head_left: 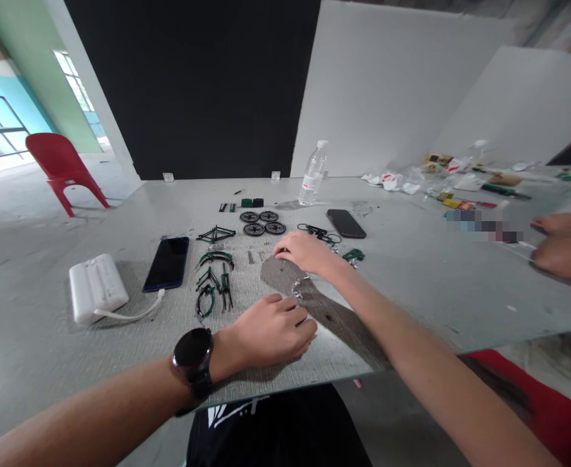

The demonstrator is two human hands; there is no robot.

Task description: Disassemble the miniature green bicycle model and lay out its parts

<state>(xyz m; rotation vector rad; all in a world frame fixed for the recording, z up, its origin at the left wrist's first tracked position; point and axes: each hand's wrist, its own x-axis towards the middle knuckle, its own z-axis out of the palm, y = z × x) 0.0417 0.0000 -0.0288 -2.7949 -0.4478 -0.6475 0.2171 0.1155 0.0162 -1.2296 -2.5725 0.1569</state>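
Note:
My left hand (271, 329) rests on the table near its front edge, fingers curled closed; anything inside is hidden. Farther in, my right hand (305, 251) reaches down with bent fingers pressed together at the tabletop, and I cannot make out what they hold. Between the hands lies a loose group of small shiny metal parts (299, 287). Tiny screws (251, 246) and thin metal pieces (252, 257) are left of my right fingertips. Beyond them sit several black spoked toy wheels (254, 229). To the left are a miniature bicycle frame (217, 233), curved green-black pieces (216, 259) and a small fork (225, 285).
A phone (167, 263) is cabled to a white power bank (98, 285) at left. Behind my right hand lie thin black parts (317, 230), another phone (346, 224) and a water bottle (313, 175). Another person's hands (564, 243) are at far right, near plastic wrappers (441, 185).

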